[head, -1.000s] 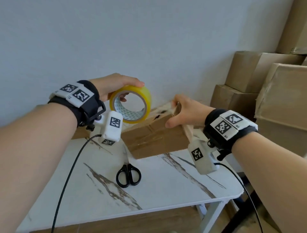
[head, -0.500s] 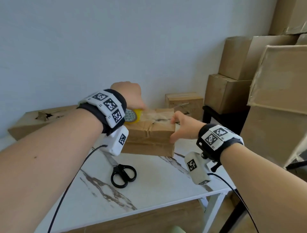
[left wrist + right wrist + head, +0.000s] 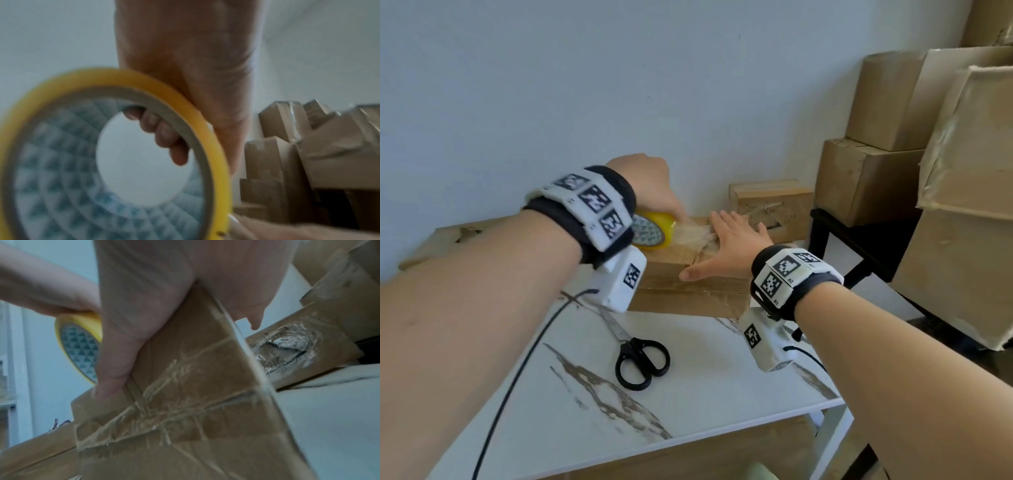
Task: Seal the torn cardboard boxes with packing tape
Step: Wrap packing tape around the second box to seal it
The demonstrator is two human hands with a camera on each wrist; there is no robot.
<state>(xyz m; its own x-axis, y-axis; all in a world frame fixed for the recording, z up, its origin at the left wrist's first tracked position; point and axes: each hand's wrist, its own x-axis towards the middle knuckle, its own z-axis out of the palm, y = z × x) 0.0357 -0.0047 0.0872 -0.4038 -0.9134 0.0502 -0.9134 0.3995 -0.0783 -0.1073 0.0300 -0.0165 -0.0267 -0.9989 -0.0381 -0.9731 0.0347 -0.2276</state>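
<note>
The left hand [image 3: 650, 185] is gripping the yellow roll of packing tape [image 3: 654, 230] atop the brown torn cardboard box [image 3: 688, 284] on the tabletop [image 3: 722, 387], while the right hand [image 3: 729, 246] is lying flat with fingers spread, likely pinning the strip.

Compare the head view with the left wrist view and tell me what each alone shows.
Only the head view shows the scissors on the marble table, and the right hand flat on the cardboard box. Only the left wrist view shows fingertips curled inside the roll's core. Both show the left hand gripping the yellow tape roll and the stacked boxes.
</note>
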